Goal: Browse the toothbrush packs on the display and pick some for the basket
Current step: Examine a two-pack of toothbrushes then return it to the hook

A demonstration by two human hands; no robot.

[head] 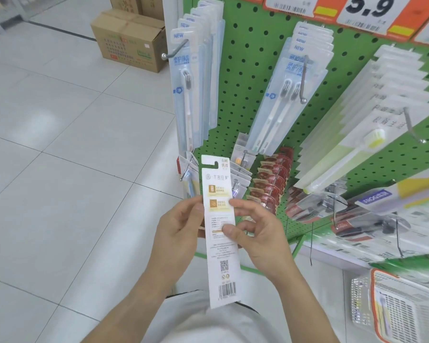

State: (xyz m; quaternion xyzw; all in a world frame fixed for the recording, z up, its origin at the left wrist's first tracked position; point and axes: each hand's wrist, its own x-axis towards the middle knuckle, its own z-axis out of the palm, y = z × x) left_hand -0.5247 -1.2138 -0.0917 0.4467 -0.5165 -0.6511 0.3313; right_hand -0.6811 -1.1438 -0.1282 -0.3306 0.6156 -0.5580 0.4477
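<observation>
I hold a long white toothbrush pack upright in front of me, its printed back with a barcode and QR code facing me. My left hand grips its left edge, and my right hand pinches its right edge with thumb and fingers. Behind it stands a green pegboard display with hanging toothbrush packs: blue single packs at the left, blue twin packs in the middle, clear packs with a yellow-headed brush at the right. A white mesh basket with an orange rim sits at the lower right with a pack in it.
Red packs and dark packs hang lower on the board. Metal hooks stick out toward me. Price tags line the top. Cardboard boxes stand on the white tiled floor at the left.
</observation>
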